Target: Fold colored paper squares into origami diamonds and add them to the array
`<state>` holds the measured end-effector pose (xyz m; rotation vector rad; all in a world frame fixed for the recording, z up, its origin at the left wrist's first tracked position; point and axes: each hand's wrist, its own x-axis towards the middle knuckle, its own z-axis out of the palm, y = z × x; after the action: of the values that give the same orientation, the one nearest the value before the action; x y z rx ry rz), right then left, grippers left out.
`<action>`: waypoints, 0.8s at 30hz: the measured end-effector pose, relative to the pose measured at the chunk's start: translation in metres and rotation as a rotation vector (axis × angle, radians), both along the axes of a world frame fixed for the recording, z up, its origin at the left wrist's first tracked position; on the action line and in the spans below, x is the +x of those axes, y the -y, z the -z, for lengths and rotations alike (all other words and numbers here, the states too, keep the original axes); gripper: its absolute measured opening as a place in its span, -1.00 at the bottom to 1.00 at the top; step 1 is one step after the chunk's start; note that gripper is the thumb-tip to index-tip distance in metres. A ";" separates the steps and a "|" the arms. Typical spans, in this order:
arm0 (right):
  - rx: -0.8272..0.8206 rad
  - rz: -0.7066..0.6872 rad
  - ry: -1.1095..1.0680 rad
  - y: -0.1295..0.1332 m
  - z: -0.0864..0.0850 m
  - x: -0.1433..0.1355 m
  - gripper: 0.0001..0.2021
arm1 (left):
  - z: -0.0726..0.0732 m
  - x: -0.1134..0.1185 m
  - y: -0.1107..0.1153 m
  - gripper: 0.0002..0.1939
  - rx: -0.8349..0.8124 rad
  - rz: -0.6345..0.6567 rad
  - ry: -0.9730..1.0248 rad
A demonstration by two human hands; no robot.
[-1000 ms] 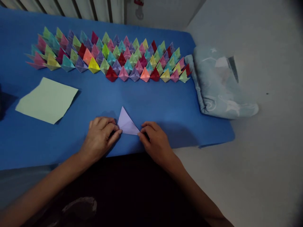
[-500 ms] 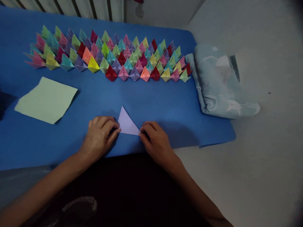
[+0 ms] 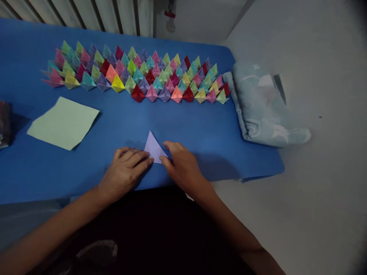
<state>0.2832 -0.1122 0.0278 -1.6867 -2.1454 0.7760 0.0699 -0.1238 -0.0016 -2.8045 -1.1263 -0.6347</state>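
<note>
A lavender sheet of paper (image 3: 153, 148), folded into a triangle, lies near the front edge of the blue surface with its tip pointing away from me. My left hand (image 3: 124, 171) covers its lower left corner, fingers together and thumb pressing on the bottom edge. At the right corner, the thumb of my right hand (image 3: 183, 166) touches the paper, while the index finger is raised apart from it. To the left of my hands lies a flat pale green sheet of paper (image 3: 63, 123).
Several rows of colourful folded paper boats (image 3: 150, 77) stand across the back of the blue-covered table (image 3: 123, 118). A folded grey-blue patterned cloth (image 3: 258, 107) sits at the right end, by the wall. A dark object (image 3: 4, 124) shows at the left edge.
My right thumb and index finger have spread apart, after being closed on the paper's right corner. My left fingers have slid further onto the triangle. The view has shifted slightly.
</note>
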 end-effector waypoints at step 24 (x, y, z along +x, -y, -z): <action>-0.169 0.096 -0.449 -0.035 -0.002 -0.002 -0.90 | -0.018 0.003 -0.022 -0.54 -0.856 -0.467 0.713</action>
<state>0.2807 -0.0773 0.0299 -1.4987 -1.7214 1.2036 0.0729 -0.1021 0.0169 -2.6915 -2.6114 -1.4182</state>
